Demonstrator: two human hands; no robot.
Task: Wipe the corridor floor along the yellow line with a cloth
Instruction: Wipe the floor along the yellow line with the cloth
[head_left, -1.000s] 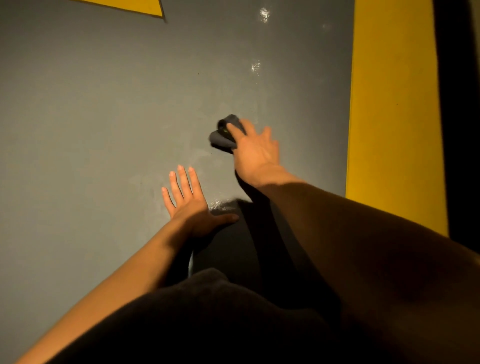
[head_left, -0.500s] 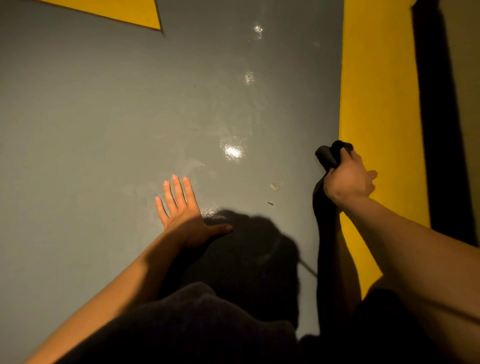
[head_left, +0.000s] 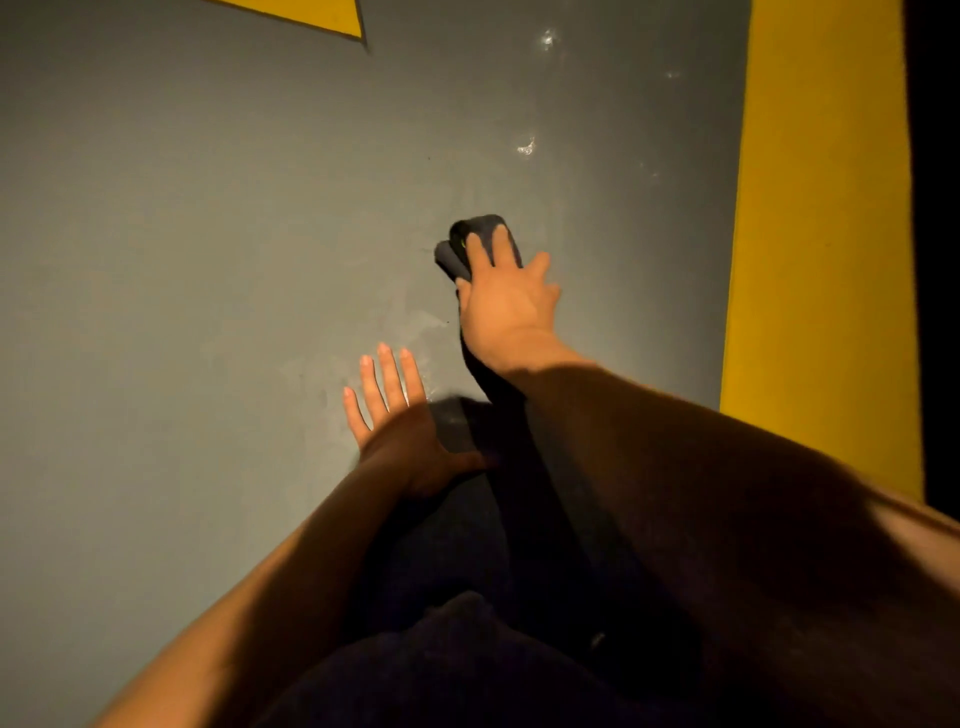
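A dark grey cloth (head_left: 456, 248) lies bunched on the grey corridor floor (head_left: 208, 260), pressed down under the fingers of my right hand (head_left: 504, 296). Only the cloth's far and left edges show past the fingers. The broad yellow line (head_left: 821, 234) runs along the floor to the right, a good way from the cloth. My left hand (head_left: 400, 421) rests flat on the floor nearer to me, fingers spread, holding nothing. Faint smeared streaks mark the floor between the two hands.
A second yellow marking (head_left: 306, 13) cuts across the top left corner. Beyond the yellow line lies a dark strip (head_left: 935, 234) at the right edge. Small shiny spots (head_left: 525, 147) glint on the floor ahead. My dark-clothed knee (head_left: 441, 665) fills the bottom.
My right hand has swept the cloth from the edge of the yellow line back left and forward onto the grey floor. The left hand has stayed planted.
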